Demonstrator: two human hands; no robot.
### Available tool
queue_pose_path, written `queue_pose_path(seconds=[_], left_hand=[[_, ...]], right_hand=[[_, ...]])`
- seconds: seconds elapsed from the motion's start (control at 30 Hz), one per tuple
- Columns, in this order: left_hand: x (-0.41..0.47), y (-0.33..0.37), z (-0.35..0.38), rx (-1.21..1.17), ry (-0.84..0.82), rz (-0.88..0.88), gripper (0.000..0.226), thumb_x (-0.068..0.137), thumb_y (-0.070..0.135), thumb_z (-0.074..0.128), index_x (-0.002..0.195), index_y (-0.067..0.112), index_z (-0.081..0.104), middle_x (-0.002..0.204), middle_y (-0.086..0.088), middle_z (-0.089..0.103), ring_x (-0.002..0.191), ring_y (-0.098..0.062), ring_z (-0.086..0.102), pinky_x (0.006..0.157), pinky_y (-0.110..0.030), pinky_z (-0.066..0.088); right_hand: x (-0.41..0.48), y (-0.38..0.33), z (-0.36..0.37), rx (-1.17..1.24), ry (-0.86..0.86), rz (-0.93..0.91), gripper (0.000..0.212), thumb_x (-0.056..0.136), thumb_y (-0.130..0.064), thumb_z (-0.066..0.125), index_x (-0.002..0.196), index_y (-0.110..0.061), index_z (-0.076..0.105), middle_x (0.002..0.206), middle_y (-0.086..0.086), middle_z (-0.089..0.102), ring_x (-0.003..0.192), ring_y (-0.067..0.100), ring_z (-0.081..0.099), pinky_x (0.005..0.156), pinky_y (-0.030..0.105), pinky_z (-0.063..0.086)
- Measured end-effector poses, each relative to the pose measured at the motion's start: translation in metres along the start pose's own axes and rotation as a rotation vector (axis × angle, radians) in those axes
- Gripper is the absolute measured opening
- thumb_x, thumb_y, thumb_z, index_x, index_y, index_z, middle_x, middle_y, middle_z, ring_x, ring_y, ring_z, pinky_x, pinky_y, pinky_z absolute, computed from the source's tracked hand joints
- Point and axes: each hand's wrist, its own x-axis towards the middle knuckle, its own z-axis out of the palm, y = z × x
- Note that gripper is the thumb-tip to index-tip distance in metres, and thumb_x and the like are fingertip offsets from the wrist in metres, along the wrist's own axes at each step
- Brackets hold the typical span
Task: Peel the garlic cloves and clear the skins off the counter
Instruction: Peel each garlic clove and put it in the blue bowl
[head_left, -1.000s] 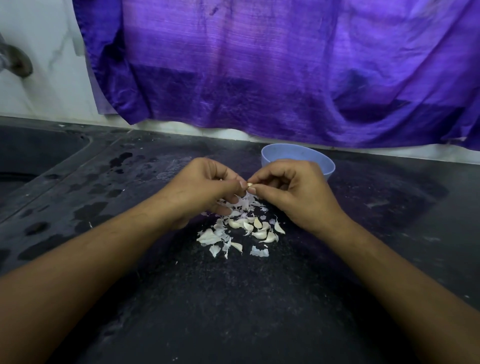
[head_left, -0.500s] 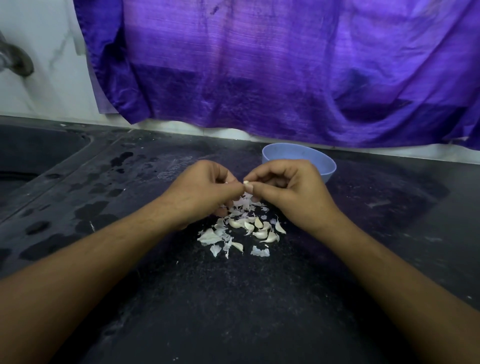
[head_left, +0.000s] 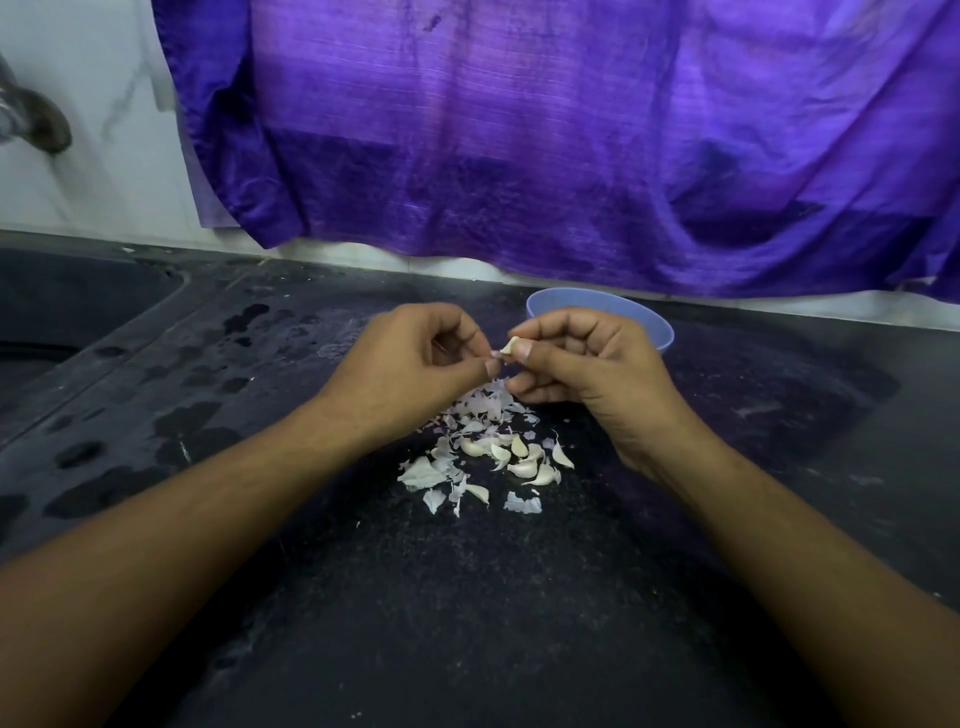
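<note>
Skins (head_left: 470, 415) and loose cloves (head_left: 522, 457) are heaped on the counter (head_left: 467, 623), in front of the bowl (head_left: 660, 328). Above the heap, nearer the bowl, one clove (head_left: 511, 345) is pinched by the right hand (head_left: 587, 364); a skin shred (head_left: 496, 355) at its tip is pinched by the left hand (head_left: 410, 364). Risk: the clove could be lost among the skins if tugged hard.

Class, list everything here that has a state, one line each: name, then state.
Right hand: pinches a garlic clove, held up.
Left hand: pinches a scrap of skin beside it.
Skins: scattered loose, not cleared.
Other cloves: lying among the skins.
Bowl: upright, contents hidden.
Counter: wet patches at left.
Cloth: hanging, creased.
</note>
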Motion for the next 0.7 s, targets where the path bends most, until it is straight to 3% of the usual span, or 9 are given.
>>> queue_pose_path(seconds=[0.1, 0.27, 0.5, 0.7], left_hand=[[-0.001, 0.000, 0.001, 0.066, 0.015, 0.096, 0.007, 0.088, 0.031, 0.080, 0.092, 0.026, 0.079, 0.075, 0.013, 0.075, 0.067, 0.000, 0.069, 0.064, -0.018, 0.052], [-0.002, 0.000, 0.000, 0.227, 0.024, 0.192, 0.010, 0.091, 0.035, 0.074, 0.091, 0.027, 0.080, 0.077, 0.014, 0.075, 0.071, -0.002, 0.070, 0.072, -0.036, 0.059], [-0.007, 0.010, -0.001, 0.336, 0.009, 0.244, 0.028, 0.088, 0.044, 0.057, 0.093, 0.029, 0.080, 0.080, 0.014, 0.076, 0.072, 0.000, 0.069, 0.070, -0.034, 0.059], [-0.008, 0.014, -0.004, 0.354, 0.027, 0.228, 0.032, 0.077, 0.049, 0.051, 0.075, 0.027, 0.074, 0.066, 0.011, 0.070, 0.064, -0.003, 0.065, 0.064, -0.034, 0.056]], right_hand=[[-0.001, -0.001, 0.001, -0.004, -0.015, 0.025, 0.012, 0.092, -0.006, 0.072, 0.103, 0.000, 0.071, 0.093, 0.020, 0.078, 0.073, 0.019, 0.073, 0.071, 0.029, 0.062], [-0.001, 0.000, 0.001, -0.007, -0.021, 0.047, 0.013, 0.091, -0.007, 0.073, 0.101, 0.000, 0.072, 0.088, 0.016, 0.078, 0.070, 0.020, 0.074, 0.072, 0.033, 0.063], [-0.001, -0.001, 0.001, -0.034, -0.019, 0.057, 0.013, 0.089, -0.007, 0.075, 0.099, 0.001, 0.074, 0.086, 0.017, 0.077, 0.069, 0.021, 0.074, 0.072, 0.033, 0.063], [-0.003, -0.003, 0.002, -0.032, -0.060, 0.086, 0.012, 0.088, -0.003, 0.075, 0.098, 0.003, 0.074, 0.083, 0.018, 0.077, 0.069, 0.021, 0.074, 0.069, 0.029, 0.064]])
